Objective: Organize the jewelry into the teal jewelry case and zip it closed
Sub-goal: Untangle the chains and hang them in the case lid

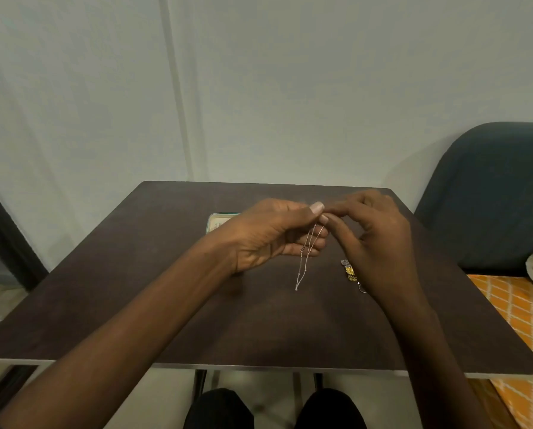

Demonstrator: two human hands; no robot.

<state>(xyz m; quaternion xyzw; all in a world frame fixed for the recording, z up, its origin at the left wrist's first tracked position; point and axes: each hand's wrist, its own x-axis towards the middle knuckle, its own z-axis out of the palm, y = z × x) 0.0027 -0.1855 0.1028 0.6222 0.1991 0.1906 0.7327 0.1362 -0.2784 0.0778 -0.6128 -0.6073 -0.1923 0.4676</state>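
A thin silver chain necklace (306, 261) hangs in a loop above the dark table (172, 305). My left hand (268, 236) pinches its top end between thumb and forefinger. My right hand (379, 239) meets it fingertip to fingertip at that same end of the chain. The teal jewelry case (220, 220) lies open behind my left hand, mostly hidden by it. A small pile of jewelry (349, 270), with a yellow flower piece and a silver ring, lies on the table beside my right hand, partly covered by it.
A dark blue chair (494, 193) stands at the table's right. An orange patterned cloth (519, 320) lies below it, past the table's right edge. A pale wall rises behind the table. My knees show under the near edge.
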